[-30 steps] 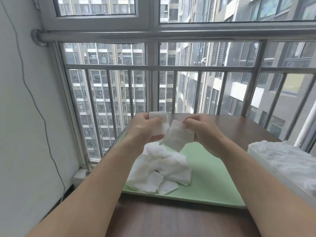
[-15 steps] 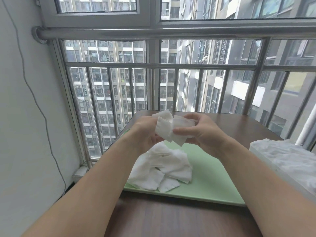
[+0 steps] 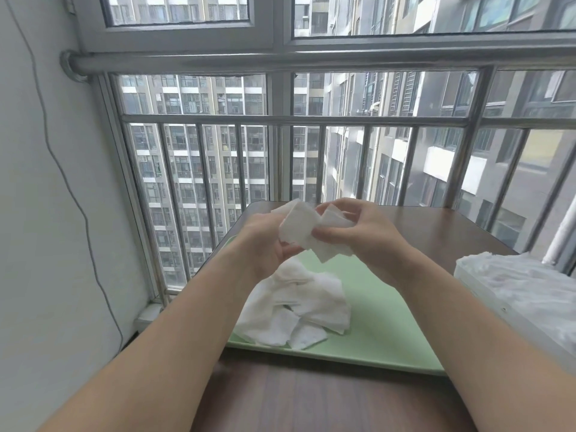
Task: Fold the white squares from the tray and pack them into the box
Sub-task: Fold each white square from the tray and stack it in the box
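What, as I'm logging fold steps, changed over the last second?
The left hand and right hand closed together, so the squares they hold now overlap instead of hanging apart. Neither let go. The pile, tray and box unchanged.

A glazed balcony of a high-rise flat is indicated. A stainless-steel railing (image 3: 293, 120) with upright bars is fixed inside the metal-framed windows (image 3: 280, 42), through which dense residential tower blocks (image 3: 193, 169) are seen. A brown wood-grain table (image 3: 311, 400) is set against the railing, and a plain white wall (image 3: 37, 244) is found at the left.
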`<move>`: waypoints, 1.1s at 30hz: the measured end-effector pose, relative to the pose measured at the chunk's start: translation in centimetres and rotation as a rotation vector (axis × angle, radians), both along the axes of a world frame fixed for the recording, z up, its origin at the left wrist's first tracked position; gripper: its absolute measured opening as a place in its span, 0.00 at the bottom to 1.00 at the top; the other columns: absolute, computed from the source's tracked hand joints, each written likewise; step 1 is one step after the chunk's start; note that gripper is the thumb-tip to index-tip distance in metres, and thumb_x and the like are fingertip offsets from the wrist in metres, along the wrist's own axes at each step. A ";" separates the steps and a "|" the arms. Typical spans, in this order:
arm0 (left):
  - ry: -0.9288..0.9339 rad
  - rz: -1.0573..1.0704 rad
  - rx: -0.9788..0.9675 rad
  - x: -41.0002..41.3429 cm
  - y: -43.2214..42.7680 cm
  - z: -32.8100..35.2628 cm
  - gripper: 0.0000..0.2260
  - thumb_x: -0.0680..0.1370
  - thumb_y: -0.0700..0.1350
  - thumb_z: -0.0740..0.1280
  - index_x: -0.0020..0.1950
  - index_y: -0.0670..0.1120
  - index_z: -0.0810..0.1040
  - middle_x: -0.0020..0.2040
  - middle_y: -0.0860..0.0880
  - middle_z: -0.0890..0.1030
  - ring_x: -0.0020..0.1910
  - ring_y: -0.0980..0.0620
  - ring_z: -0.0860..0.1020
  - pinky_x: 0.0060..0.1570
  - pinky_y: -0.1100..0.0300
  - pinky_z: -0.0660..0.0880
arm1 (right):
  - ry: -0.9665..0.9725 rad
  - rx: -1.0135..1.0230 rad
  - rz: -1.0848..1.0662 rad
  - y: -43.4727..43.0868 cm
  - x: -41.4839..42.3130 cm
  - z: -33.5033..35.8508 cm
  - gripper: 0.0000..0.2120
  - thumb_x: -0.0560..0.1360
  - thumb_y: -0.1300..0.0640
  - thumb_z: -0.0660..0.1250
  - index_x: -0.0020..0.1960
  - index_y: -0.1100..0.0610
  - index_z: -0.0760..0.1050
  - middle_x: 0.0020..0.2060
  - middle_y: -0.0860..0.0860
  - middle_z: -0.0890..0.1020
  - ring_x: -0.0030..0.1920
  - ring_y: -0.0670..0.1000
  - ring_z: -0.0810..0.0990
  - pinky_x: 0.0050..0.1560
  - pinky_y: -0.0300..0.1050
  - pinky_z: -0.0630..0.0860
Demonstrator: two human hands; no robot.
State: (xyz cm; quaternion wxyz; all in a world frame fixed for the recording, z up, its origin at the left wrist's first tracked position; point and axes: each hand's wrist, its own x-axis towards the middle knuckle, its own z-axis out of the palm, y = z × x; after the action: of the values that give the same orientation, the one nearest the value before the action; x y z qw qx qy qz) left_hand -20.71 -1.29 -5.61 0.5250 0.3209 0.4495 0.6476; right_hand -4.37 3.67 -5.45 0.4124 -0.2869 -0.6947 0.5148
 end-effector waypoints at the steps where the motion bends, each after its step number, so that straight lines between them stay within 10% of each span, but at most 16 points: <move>1: -0.025 0.004 0.012 0.0 0.0 0.1 0.14 0.82 0.32 0.57 0.62 0.38 0.79 0.60 0.38 0.82 0.51 0.43 0.83 0.36 0.56 0.83 | 0.059 -0.059 0.013 0.2 0.1 0.1 0.19 0.67 0.66 0.78 0.56 0.61 0.81 0.46 0.58 0.84 0.42 0.52 0.84 0.39 0.42 0.79; 8: -0.038 -0.069 0.098 0.5 -0.3 0.5 0.16 0.81 0.30 0.53 0.61 0.38 0.77 0.53 0.37 0.84 0.48 0.41 0.83 0.39 0.52 0.84 | 0.210 -0.284 0.045 -0.1 0.0 0.2 0.21 0.68 0.68 0.76 0.60 0.66 0.76 0.51 0.62 0.83 0.47 0.58 0.84 0.42 0.47 0.84; 16: -0.001 -0.128 0.133 0.4 0.0 0.4 0.27 0.81 0.60 0.59 0.66 0.39 0.76 0.60 0.36 0.82 0.57 0.38 0.81 0.56 0.41 0.80 | 0.209 -0.276 -0.067 0.2 -0.2 -0.1 0.25 0.66 0.66 0.78 0.60 0.68 0.76 0.54 0.64 0.83 0.48 0.60 0.85 0.46 0.51 0.84; 22: 0.211 0.054 0.139 1.3 0.0 0.0 0.07 0.81 0.33 0.63 0.53 0.40 0.80 0.48 0.42 0.83 0.46 0.46 0.82 0.47 0.50 0.83 | 0.142 -0.233 -0.104 -0.1 -0.3 0.1 0.22 0.65 0.64 0.79 0.57 0.64 0.76 0.50 0.61 0.83 0.46 0.58 0.85 0.38 0.44 0.81; 26: 0.238 0.240 0.037 0.1 0.6 0.0 0.08 0.78 0.32 0.62 0.48 0.42 0.79 0.50 0.41 0.79 0.48 0.45 0.79 0.48 0.48 0.83 | 0.234 -0.264 -0.050 0.0 0.3 0.7 0.15 0.70 0.69 0.75 0.54 0.62 0.77 0.47 0.59 0.83 0.44 0.55 0.85 0.40 0.44 0.82; 33: 0.342 -0.051 0.104 0.8 -0.2 -0.1 0.06 0.80 0.37 0.67 0.52 0.44 0.83 0.47 0.45 0.85 0.49 0.47 0.84 0.49 0.52 0.83 | 0.293 -0.278 0.011 -0.2 0.2 0.9 0.18 0.68 0.65 0.76 0.57 0.62 0.78 0.52 0.59 0.84 0.50 0.58 0.85 0.47 0.53 0.84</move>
State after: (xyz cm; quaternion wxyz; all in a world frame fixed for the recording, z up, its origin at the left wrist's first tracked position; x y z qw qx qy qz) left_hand -19.88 -1.53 -5.72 0.4397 0.4646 0.4898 0.5923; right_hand -4.18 3.47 -4.57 0.4626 -0.2594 -0.5510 0.6443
